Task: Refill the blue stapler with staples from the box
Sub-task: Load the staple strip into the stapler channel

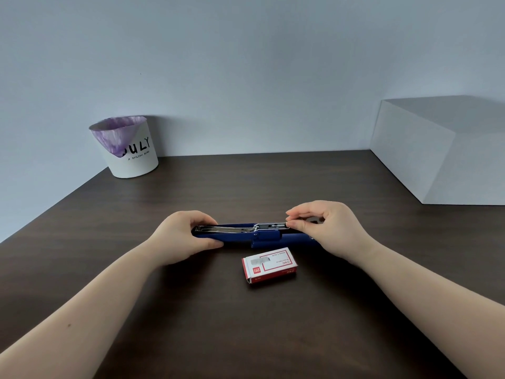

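The blue stapler (266,237) lies opened flat across the middle of the dark table, its metal staple channel facing up. My left hand (188,236) grips its left end, fingers over the top and thumb along the front. My right hand (325,228) pinches the right end of the metal channel between thumb and forefinger; whether staples are in that pinch I cannot tell. The red and white staple box (269,265) lies on the table just in front of the stapler, apart from both hands; whether it is open I cannot tell.
A white bucket (131,151) lined with a purple bag stands at the table's back left corner. A large white block (442,151) sits at the back right. The dark wooden table (246,324) ends against a pale wall.
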